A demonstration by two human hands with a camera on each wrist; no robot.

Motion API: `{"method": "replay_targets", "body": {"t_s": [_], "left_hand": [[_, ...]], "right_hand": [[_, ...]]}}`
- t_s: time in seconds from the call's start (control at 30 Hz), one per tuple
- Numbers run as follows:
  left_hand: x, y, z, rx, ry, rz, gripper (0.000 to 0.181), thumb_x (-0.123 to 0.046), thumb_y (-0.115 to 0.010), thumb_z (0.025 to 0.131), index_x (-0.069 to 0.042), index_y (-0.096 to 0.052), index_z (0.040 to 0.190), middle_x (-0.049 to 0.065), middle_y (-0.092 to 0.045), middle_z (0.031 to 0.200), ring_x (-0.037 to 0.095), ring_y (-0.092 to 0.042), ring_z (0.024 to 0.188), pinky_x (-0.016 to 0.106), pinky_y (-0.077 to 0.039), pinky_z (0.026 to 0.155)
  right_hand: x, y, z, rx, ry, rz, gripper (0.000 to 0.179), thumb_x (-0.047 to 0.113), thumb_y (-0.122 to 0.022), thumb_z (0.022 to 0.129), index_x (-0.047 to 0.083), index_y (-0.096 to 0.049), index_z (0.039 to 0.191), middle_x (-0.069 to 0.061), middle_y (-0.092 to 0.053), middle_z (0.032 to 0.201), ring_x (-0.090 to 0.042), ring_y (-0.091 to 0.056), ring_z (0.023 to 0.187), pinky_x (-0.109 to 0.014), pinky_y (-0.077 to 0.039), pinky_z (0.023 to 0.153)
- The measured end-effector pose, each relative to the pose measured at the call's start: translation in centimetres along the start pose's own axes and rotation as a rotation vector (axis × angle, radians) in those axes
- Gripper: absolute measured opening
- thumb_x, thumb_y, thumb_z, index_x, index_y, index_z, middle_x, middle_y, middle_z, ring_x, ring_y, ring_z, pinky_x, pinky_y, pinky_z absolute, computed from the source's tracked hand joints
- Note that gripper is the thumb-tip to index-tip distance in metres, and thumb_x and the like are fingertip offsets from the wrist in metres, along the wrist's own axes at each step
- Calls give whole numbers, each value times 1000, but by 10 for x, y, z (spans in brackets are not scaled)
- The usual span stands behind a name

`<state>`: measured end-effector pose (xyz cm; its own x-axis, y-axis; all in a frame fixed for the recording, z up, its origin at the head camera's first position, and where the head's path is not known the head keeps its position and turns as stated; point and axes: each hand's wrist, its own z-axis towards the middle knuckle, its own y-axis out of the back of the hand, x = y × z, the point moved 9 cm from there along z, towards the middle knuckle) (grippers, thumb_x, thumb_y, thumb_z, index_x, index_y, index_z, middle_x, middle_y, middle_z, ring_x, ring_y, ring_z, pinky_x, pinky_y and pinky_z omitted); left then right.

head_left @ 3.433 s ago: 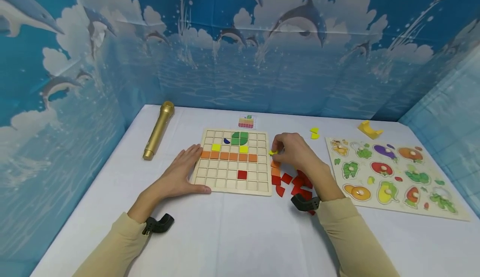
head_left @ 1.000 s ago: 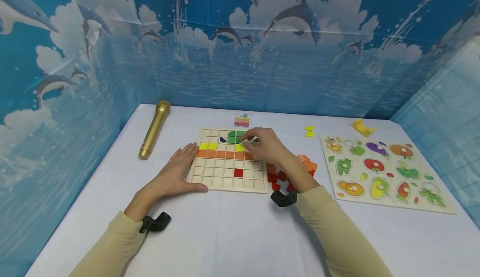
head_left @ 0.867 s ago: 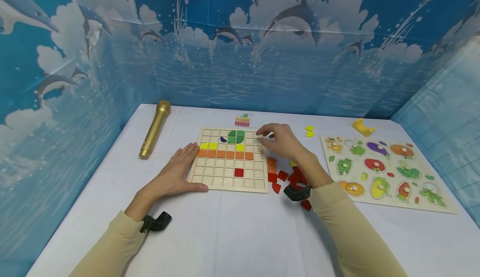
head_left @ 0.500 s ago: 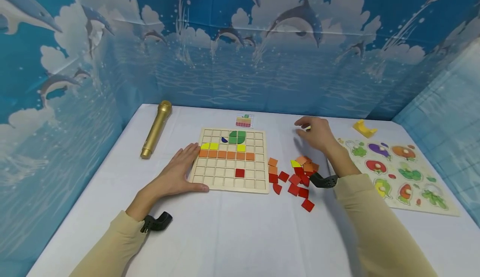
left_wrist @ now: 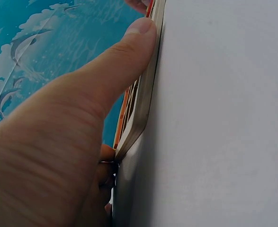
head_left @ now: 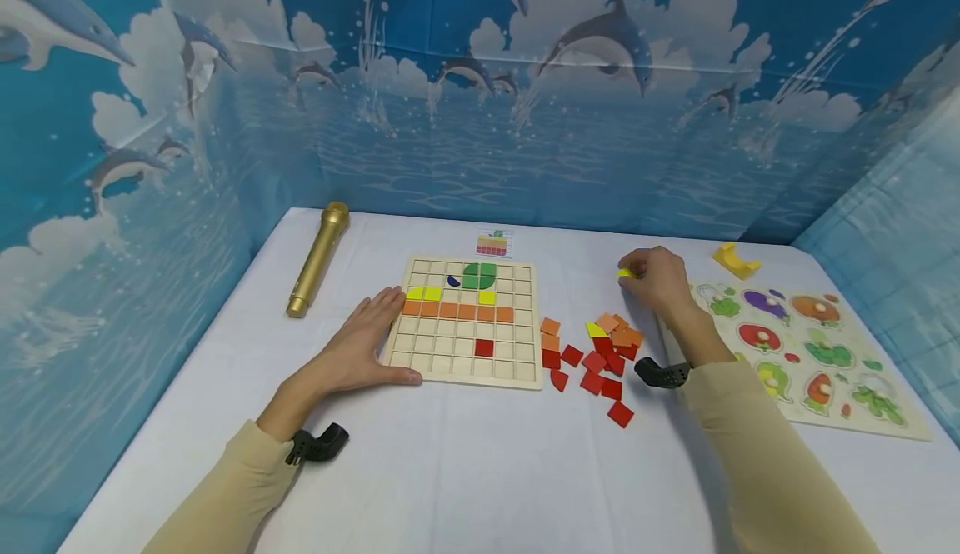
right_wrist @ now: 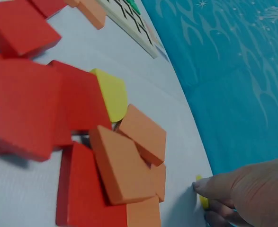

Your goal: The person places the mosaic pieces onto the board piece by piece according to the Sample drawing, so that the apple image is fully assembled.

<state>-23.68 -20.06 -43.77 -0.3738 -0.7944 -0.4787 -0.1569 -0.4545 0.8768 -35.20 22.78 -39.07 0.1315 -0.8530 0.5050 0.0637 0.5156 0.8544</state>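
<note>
The square wooden grid board (head_left: 465,371) carries an orange row, several green pieces, yellow pieces, a red square (head_left: 484,348) and a dark blue half-round (head_left: 453,281). My left hand (head_left: 360,346) rests against its left side, fingers extended, with the thumb (left_wrist: 124,54) along the front edge. Right of the board, my right hand (head_left: 658,281) pinches a small yellow piece (head_left: 625,272) between thumb and fingers. In the right wrist view, that piece (right_wrist: 204,201) is mostly covered by the fingers. A loose yellow piece (head_left: 596,331) lies in the pile of red (head_left: 592,382) and orange pieces (head_left: 607,322).
Behind the board lies a small pattern card (head_left: 494,243). A gold microphone (head_left: 318,258) lies at the left. At the right are a vegetable puzzle board (head_left: 795,396) and a yellow curved stand (head_left: 737,261). A dolphin-print curtain (head_left: 480,146) closes off the table's back.
A yellow piece now sits at the left end of the yellow row. My right hand has moved from over the board to the right and pinches another yellow piece. The left hand stays put.
</note>
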Motion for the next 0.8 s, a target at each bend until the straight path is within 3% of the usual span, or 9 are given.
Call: {"method": "replay_targets", "body": {"t_s": [0.27,0.5,0.8], "left_hand": [[-1,0,0,2,2,2,135,-68,-86,73,2,-20,167,16,-14,177,32,-9,165,52,-6,135],[0,0,0,1,3,-8,135,-68,-86,73,2,-20,166,16,-14,177,32,-8,165,52,-6,135],[1,-1,0,5,6,0,135,-69,-86,73,1,-20,167,15,-14,177,31,-8,165,51,-6,135]], "right_hand": [[3,-3,-4,67,7,-27,21,5,-75,96,-4,-74,115,-26,-72,109,-39,-63,102,-52,-58,89],[2,-5,-4,151,4,-50,23,12,-79,94,-2,-71,111,-22,-69,104,-34,-58,96,-37,-52,79],[9,-6,-5,142,60,-7,14,8,-78,95,2,-74,106,-22,-74,109,-37,-64,101,-52,-58,93]]}}
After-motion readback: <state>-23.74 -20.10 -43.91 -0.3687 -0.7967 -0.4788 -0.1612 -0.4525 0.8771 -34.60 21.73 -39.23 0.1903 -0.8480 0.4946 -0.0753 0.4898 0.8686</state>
